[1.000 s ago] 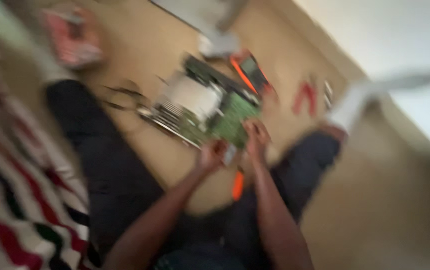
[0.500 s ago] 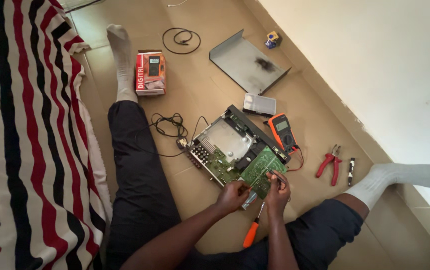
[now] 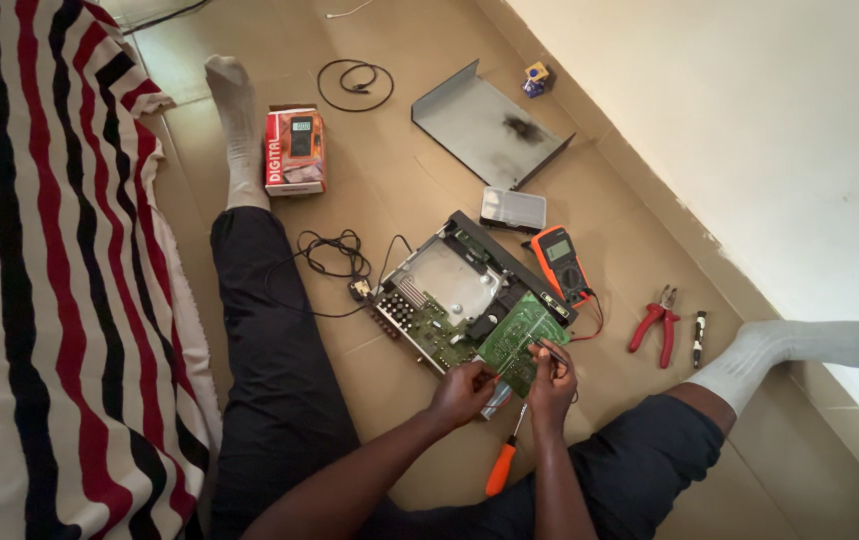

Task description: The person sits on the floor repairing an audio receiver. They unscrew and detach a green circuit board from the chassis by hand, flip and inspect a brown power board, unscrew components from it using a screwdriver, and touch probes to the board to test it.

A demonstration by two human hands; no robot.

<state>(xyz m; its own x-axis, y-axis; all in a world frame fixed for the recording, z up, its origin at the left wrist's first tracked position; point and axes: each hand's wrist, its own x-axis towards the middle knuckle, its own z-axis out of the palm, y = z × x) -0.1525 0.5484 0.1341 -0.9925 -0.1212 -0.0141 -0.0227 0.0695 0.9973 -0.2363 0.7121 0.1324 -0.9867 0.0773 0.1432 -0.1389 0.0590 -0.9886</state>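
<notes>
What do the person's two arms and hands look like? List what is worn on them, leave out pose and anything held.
Both forearms are bare: no sleeves show up to the bottom edge of the head view. The left hand and the right hand wear no gloves. No watch, bracelet or ring can be seen on either wrist or on the fingers, though small details are hard to tell at this size.

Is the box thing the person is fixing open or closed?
Open. The device shows its green circuit board and bare inside, and its grey metal cover lies apart on the floor.
</notes>
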